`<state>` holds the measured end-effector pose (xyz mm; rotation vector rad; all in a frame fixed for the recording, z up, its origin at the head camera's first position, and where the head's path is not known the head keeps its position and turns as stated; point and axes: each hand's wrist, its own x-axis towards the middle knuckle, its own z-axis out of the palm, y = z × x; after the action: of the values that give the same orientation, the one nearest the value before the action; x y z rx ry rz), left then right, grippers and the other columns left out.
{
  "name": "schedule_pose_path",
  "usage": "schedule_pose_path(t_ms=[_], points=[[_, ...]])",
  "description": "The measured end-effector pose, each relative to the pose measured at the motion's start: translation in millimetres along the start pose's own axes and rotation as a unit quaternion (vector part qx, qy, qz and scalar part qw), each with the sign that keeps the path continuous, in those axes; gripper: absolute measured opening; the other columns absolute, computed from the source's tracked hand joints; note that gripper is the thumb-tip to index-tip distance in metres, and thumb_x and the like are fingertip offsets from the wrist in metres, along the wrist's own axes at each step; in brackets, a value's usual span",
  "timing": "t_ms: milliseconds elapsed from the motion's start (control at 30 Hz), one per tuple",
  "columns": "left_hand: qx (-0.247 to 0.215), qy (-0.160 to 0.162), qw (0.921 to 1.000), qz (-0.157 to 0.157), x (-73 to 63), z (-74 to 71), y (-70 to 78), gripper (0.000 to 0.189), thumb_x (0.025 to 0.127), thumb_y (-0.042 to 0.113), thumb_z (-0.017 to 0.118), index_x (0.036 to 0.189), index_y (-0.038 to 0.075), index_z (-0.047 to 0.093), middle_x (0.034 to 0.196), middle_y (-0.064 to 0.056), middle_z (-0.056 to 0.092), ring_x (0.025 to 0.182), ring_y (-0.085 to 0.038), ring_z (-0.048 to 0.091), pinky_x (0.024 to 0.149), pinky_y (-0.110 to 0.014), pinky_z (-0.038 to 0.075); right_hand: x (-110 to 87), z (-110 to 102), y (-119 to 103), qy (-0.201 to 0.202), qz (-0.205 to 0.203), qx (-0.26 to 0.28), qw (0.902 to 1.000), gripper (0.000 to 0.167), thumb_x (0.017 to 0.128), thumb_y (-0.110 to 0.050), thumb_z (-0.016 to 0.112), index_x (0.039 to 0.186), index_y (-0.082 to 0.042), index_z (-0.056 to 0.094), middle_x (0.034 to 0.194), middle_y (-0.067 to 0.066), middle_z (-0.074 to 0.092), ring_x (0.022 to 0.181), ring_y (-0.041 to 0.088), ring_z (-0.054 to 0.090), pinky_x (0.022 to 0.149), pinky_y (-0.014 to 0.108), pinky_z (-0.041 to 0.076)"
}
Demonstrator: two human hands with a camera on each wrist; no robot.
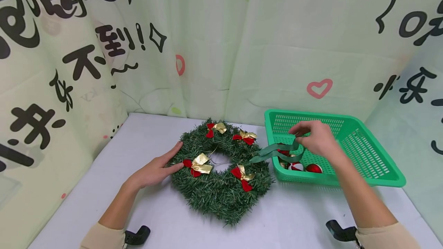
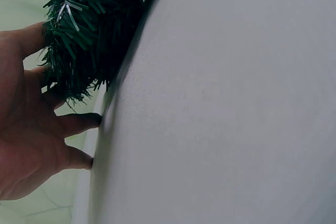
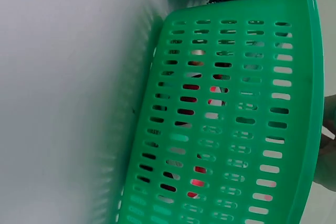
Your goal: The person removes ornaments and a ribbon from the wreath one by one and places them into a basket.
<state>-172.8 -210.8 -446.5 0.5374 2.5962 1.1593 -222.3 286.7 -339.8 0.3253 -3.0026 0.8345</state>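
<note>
A green wreath point(image 1: 221, 199) lies on the table, dressed with several red and gold bows point(image 1: 200, 165). My left hand point(image 1: 156, 169) rests at the wreath's left side with fingers spread, the thumb close to one bow. In the left wrist view, the fingers of that hand point(image 2: 31, 124) reach the wreath's needles point(image 2: 79, 35) and the table. Over the basket, my right hand point(image 1: 317, 138) pinches a dark green ribbon point(image 1: 277, 151), whose loose end trails over the basket rim to the wreath's right edge. Only a sliver of that hand point(image 3: 326, 156) shows in the right wrist view.
A green plastic basket point(image 1: 377, 156) stands right of the wreath. Inside it are a red ball point(image 1: 314, 168), a white and red ball point(image 1: 295, 166) and other ornaments. A printed curtain point(image 1: 214, 49) hangs behind the white table point(image 1: 138, 133).
</note>
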Motion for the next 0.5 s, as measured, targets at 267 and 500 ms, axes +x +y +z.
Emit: schedule_pose_path(t_ms=[267,500], points=[[-0.004,-0.001,1.0,-0.002,-0.5,-0.1,0.3,0.079,0.108,0.049,0.052,0.17,0.024,0.009,0.176,-0.009,0.008,0.16,-0.04,0.015,0.126,-0.065,0.02,-3.7,15.0,-4.0,-0.058,-0.047,-0.001,0.9972,0.029,0.09,0.001,0.075,0.117,-0.009,0.076,0.103,0.011,0.078,0.103,0.032,0.068,0.072,0.035,0.056],[-0.004,-0.001,1.0,-0.002,-0.9,-0.2,1.6,0.079,0.108,0.049,0.051,0.17,0.023,0.008,0.176,-0.009,0.007,0.16,-0.04,0.015,0.126,-0.065,0.02,-6.4,23.1,-5.6,-0.082,-0.072,0.002,0.994,0.031,0.088,0.001,0.076,0.117,-0.011,0.076,0.101,0.006,0.078,0.099,0.026,0.07,0.074,0.036,0.056]])
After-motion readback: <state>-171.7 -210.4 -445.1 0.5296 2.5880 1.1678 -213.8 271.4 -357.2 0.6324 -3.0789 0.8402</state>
